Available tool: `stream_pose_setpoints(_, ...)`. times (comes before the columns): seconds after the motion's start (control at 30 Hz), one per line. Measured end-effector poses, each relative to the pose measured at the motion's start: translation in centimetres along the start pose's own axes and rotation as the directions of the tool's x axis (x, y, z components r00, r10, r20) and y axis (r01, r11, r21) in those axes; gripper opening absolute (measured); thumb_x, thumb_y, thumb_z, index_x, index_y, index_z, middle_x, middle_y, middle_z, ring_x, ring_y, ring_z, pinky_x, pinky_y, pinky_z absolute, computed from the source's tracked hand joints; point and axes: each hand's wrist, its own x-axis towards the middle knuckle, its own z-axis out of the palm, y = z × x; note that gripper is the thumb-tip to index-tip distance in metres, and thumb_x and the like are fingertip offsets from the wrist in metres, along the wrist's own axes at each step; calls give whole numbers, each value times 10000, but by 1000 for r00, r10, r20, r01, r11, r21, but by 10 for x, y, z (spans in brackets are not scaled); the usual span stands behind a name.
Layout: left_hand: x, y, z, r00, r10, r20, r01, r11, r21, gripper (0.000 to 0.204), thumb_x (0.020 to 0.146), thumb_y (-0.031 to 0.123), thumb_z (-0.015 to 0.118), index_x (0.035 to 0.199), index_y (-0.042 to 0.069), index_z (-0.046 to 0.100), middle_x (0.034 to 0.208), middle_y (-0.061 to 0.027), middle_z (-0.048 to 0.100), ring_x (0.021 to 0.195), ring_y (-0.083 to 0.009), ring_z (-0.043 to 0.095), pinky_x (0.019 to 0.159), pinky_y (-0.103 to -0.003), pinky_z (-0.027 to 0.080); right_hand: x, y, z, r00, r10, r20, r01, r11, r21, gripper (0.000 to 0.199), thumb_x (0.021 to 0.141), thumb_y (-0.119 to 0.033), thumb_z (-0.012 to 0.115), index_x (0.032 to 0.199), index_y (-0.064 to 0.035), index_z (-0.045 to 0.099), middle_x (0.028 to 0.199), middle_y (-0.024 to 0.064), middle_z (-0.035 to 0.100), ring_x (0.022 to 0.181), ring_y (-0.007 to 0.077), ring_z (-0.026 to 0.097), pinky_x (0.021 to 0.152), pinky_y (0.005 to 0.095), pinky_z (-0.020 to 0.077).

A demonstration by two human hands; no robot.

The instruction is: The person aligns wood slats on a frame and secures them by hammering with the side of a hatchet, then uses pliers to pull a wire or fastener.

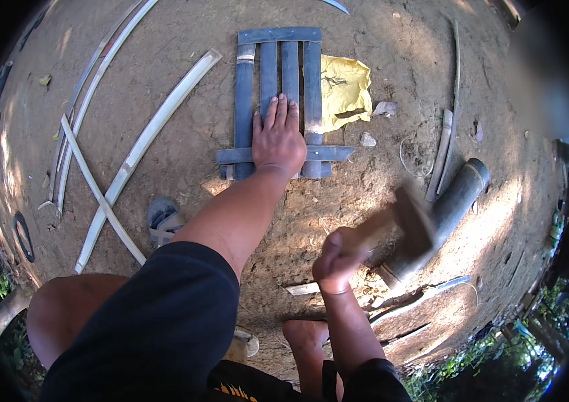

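A hammer, blurred, is gripped by the clenched right hand above the dirt ground. Just beyond it, a bamboo tube is seen. Farther off, the slatted bamboo frame is pressed flat by the open left hand, a yellow bag beside it, split bamboo strips leftward.

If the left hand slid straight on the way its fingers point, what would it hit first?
The left hand lies flat on the blue slat frame, fingers pointing up the picture along the slats. Going straight on, it would likely meet the frame's top crossbar first, which looks to lie across the slats; beyond is bare dirt ground.
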Motion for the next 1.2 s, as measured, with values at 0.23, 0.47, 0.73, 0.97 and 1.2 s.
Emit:
stream_pose_setpoints(0.23,-3,-4,-8,995,-8,104,7,1000,8,598,989,221,390,1567,70,362,1678,-102,263,1565,-244,189,1266,-512,146,8,-32,-18,992,-11,122,0,996,87,372,1031,-122,534,1328,78,431,764,155,628,593,245,617,505,345,468)
stream_pose_setpoints(0.47,5,-6,-11,997,-17,81,19,1000,-19,598,980,222,408,1557,65,379,1672,-105,280,1559,-248,205,1266,-515,152,-3,4,-4,906,295,303,-139,885,-445,463,1012,-144,540,1409,45,394,894,327,690,786,462,711,671,531,558)
stream_pose_setpoints(0.73,1,-9,-2,999,24,-47,-25,999,-34,575,946,188,482,1504,52,456,1625,-123,367,1532,-266,275,1245,-520,211,-1,7,1,991,58,119,-17,948,-317,420,988,-70,577,1354,59,417,792,262,662,697,409,689,618,465,542)
stream_pose_setpoints(0.97,0,-5,-1,998,31,-50,-34,998,-49,568,938,183,489,1493,60,473,1631,-122,357,1533,-266,274,1240,-532,219,-44,38,-24,973,220,75,-179,913,-367,471,993,-94,574,1403,53,397,814,260,669,685,460,667,586,485,524)
stream_pose_setpoints(1.2,0,-8,-2,996,23,-89,-30,996,-80,542,940,178,477,1470,69,510,1600,-138,408,1513,-271,323,1239,-515,232,-6,56,-31,986,88,-141,-133,927,-351,552,1018,-127,572,1490,47,344,1159,307,610,986,421,646,847,491,510)
